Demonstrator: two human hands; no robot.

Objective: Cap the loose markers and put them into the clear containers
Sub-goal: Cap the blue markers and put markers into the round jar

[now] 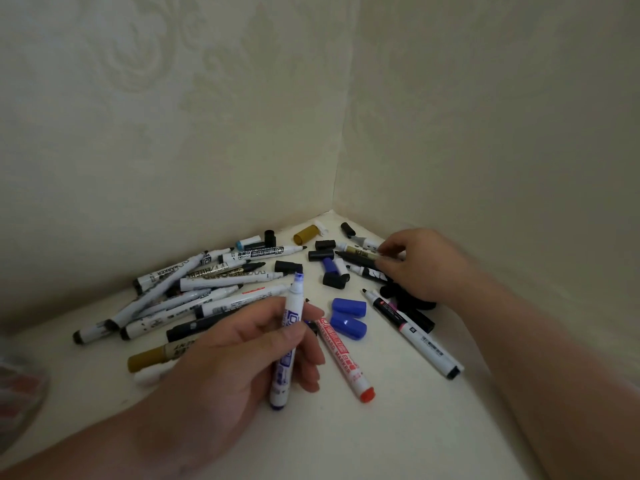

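At front centre, left hand (242,355): fingers and thumb are curled round the barrel of a white plastic marker with blue print (289,341), held near upright above the pile with its blue tip bare and pointing away.
Right hand (422,268): reaches into the corner with fingers bent down. Its fingertips (384,247) touch the end of a black marker with a gold label (358,252); I cannot tell whether they pinch it or only rest on it.
Loose caps: two blue plastic caps (349,308) lie side by side between the hands. Short black caps (322,249) and a gold cap (304,234) lie nearer the corner.
Loose markers: a pile of white uncapped markers (194,289) lies left of the left hand. A white marker with red print and a red end (344,358) lies just right of that hand. A black-and-white marker (412,332) lies beside the right forearm.
Container: a blurred clear object (17,393) sits at the left edge; its contents cannot be told.
Edges: two cream patterned walls (173,98) meet behind the markers and close in the white surface (398,438).
Open room: the surface shows bare at the front, between the forearms.
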